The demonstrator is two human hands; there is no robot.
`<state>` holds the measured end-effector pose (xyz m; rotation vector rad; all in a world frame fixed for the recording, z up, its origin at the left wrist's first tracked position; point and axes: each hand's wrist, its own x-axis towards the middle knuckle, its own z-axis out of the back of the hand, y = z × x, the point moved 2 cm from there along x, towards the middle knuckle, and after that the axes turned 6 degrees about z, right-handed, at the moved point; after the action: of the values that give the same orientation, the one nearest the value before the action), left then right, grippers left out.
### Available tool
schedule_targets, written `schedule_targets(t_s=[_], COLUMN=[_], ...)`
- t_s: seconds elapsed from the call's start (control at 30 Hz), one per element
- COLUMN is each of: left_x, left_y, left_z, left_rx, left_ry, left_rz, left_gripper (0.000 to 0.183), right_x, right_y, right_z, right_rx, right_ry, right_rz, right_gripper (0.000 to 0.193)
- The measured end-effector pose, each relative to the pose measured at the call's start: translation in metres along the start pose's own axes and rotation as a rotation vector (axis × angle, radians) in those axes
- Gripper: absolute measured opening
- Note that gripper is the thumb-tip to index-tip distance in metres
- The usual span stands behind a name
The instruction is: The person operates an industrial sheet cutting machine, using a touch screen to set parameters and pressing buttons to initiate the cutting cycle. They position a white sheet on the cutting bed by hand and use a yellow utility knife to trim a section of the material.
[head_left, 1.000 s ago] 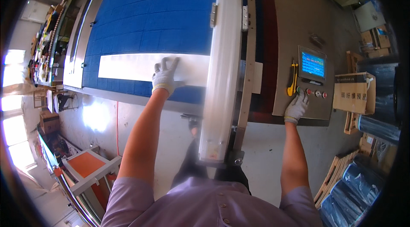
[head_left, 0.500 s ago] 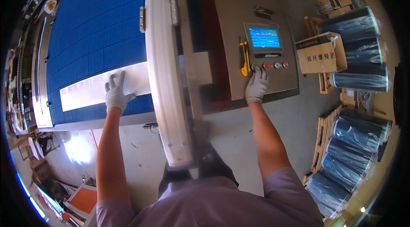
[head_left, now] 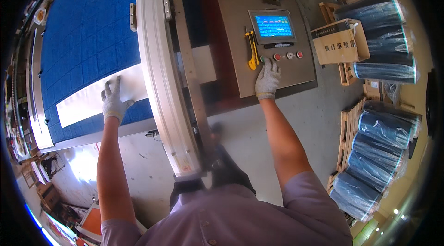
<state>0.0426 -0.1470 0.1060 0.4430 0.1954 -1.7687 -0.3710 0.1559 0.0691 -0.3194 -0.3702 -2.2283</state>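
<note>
My left hand, in a pale knit glove, lies with its fingers spread on a long white sheet. Beneath the sheet is the blue bed of a large machine. A pale metal beam crosses over the sheet just right of that hand and hides part of it; the sheet's right end shows beyond. My right hand, gloved too, rests on the brown control panel. Its fingertips reach the green button and partly cover it; nothing is held in it.
On the panel are a lit screen, a yellow cutter, a black marker and red buttons. A cardboard box and plastic-wrapped dark rolls stand on wooden pallets to the right.
The whole view has shifted, so most things appear farther left and higher. The beam seems slightly closer to my left hand. Both hands keep their places on the sheet and at the button.
</note>
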Motion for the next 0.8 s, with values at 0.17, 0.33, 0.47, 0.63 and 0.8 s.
schedule_targets(t_s=[0.17, 0.33, 0.47, 0.63, 0.8], left_x=[0.003, 0.003, 0.002, -0.002, -0.004], left_y=[0.0, 0.003, 0.003, 0.0, 0.001], left_z=[-0.004, -0.006, -0.004, -0.001, 0.005], left_rx=[0.016, -0.013, 0.017, 0.026, 0.023], left_ry=[0.008, 0.008, -0.004, 0.001, -0.002], left_rz=[0.004, -0.014, -0.003, 0.016, 0.016], left_gripper=[0.108, 0.107, 0.107, 0.109, 0.108], right_x=[-0.004, -0.004, -0.003, -0.002, -0.011], right_y=[-0.009, -0.007, -0.007, -0.003, 0.025], right_z=[-0.01, -0.008, -0.007, -0.003, -0.002], right_rx=[-0.032, 0.056, 0.001, 0.025, 0.117], right_ry=[-0.001, -0.042, -0.018, -0.015, -0.106], right_rz=[-0.011, 0.008, 0.012, -0.005, -0.217], right_gripper=[0.043, 0.047, 0.046, 0.041, 0.029])
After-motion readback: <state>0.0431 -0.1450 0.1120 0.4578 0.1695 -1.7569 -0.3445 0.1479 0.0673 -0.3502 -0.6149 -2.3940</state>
